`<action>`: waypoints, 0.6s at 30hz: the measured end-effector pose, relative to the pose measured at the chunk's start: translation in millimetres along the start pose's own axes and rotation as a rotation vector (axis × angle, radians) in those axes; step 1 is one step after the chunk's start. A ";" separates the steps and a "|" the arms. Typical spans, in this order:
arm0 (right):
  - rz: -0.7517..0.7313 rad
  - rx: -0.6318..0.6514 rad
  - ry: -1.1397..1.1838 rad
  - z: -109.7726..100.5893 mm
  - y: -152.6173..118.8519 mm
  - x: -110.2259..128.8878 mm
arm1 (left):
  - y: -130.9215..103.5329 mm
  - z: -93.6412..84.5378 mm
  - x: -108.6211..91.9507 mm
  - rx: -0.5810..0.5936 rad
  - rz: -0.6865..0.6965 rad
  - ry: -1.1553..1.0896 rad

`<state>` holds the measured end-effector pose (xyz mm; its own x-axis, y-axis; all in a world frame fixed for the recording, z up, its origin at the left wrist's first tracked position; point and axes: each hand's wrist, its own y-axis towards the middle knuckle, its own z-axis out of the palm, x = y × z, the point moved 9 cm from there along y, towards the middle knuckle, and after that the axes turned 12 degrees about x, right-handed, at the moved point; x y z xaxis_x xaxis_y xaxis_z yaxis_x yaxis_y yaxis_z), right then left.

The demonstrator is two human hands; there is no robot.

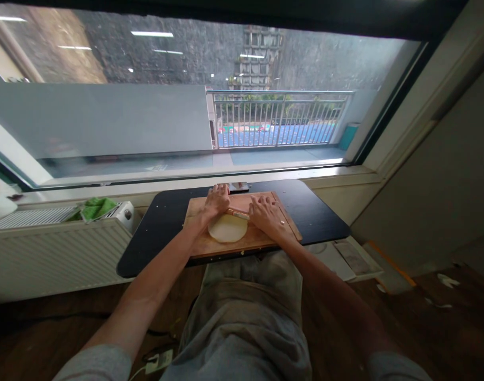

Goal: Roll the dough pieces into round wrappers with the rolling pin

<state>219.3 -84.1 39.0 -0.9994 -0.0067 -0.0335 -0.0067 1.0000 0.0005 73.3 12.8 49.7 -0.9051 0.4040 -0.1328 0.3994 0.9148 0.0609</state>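
A flat, pale round of dough [228, 229] lies on a wooden board [261, 241]. Across its far edge runs a slim brownish rolling pin [238, 214], only its middle showing between my hands. My left hand [218, 200] is closed over the pin's left end. On the other end rests my right hand [265, 212], its fingers bent forward over the pin. Both palms hide the ends of the pin.
The board sits on a black table [317, 211] below a wide window. At the table's far edge lies a phone-like dark object [238, 187]. To the left stands a white radiator [59, 248] with a green cloth [97, 209] on it.
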 end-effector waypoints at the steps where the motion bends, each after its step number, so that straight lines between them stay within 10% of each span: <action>1: -0.005 -0.004 -0.009 -0.9 0.4 -0.5 | 0.6 -1.0 -1.7 0.001 0.012 0.002; 11: -0.103 -0.031 -0.088 -8.4 4.1 -4.1 | 9.9 -17.4 -25.1 -0.010 0.123 0.044; 18: -0.228 0.088 -0.105 14.2 -14.9 15.7 | -17.2 7.0 -14.8 0.049 0.130 0.082</action>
<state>204.2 -99.2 24.3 -0.9634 -0.2363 -0.1262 -0.2238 0.9689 -0.1054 80.9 -8.9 43.6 -0.8531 0.5197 -0.0457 0.5191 0.8544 0.0243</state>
